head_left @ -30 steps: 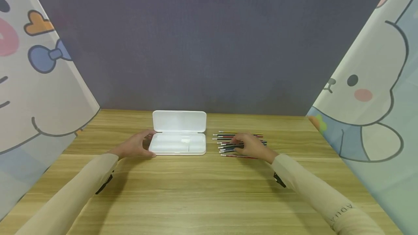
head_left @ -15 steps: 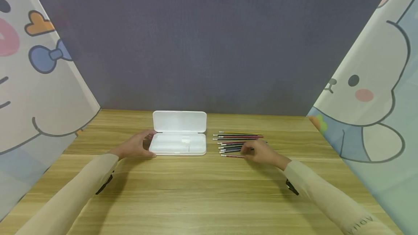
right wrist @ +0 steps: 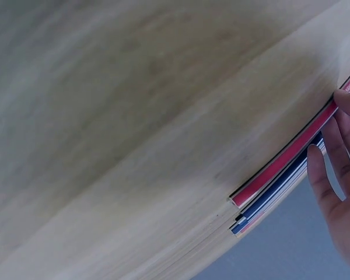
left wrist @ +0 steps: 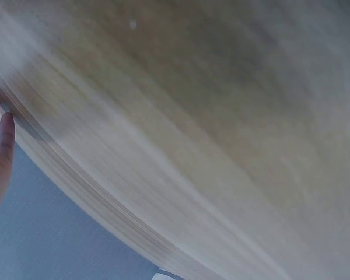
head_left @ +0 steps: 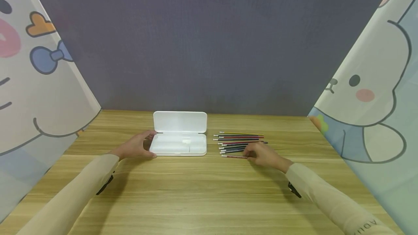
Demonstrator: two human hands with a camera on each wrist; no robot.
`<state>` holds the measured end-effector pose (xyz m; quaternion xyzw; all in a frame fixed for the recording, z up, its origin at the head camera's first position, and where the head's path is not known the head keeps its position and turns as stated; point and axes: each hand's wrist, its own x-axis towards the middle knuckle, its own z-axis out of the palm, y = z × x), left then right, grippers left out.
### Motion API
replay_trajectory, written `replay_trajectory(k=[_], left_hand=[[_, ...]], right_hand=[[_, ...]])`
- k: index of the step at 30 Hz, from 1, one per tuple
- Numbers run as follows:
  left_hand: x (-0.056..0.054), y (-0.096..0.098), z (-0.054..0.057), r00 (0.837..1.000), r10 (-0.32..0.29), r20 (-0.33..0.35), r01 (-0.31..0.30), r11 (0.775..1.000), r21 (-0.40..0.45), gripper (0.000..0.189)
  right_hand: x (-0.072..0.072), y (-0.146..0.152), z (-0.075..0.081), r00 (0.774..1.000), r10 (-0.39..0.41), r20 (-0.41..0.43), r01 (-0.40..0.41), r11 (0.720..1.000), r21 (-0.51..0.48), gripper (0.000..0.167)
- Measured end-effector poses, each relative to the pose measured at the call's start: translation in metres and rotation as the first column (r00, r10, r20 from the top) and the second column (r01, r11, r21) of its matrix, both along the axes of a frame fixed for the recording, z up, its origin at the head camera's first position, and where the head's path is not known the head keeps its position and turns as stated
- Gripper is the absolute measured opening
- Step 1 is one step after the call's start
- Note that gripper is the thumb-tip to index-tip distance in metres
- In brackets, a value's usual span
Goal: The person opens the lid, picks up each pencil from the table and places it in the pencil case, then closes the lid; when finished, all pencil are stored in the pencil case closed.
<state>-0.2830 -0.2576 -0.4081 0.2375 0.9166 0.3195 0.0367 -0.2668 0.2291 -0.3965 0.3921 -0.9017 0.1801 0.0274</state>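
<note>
A white pencil case (head_left: 169,145), lid (head_left: 180,122) raised, is placed on the wood-grained table (head_left: 183,191). Its left end is touched by the left hand (head_left: 135,146), whose thumb and extended fingers are spread apart. To the case's right, pencils (head_left: 235,143) are laid roughly parallel, pale-tipped ends directed toward it. The nearest, a red pencil (head_left: 233,156), is pinched near its far-right end between the right hand's (head_left: 265,154) thumb and fingers, lying apart from the others.
</note>
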Motion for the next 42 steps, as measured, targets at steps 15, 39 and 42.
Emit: replay_trajectory(k=[15, 39, 42], left_hand=[[-0.001, 0.0, -0.002, 1.0, -0.007, 0.0, 0.007, 1.0, 0.009, 0.084], [0.002, 0.001, 0.0, 1.0, 0.003, 0.022, -0.003, 1.0, 0.007, 0.083], [0.002, 0.001, 0.001, 1.0, 0.002, 0.028, -0.003, 1.0, 0.016, 0.083]], right_hand=[[0.0, -0.001, 0.001, 0.999, 0.037, 0.0, -0.037, 0.999, -0.005, 0.014], [-0.025, -0.042, 0.025, 0.998, 0.016, 0.059, -0.015, 1.0, -0.005, 0.012], [-0.032, -0.052, 0.026, 0.999, 0.027, 0.033, -0.026, 1.0, -0.004, 0.011]])
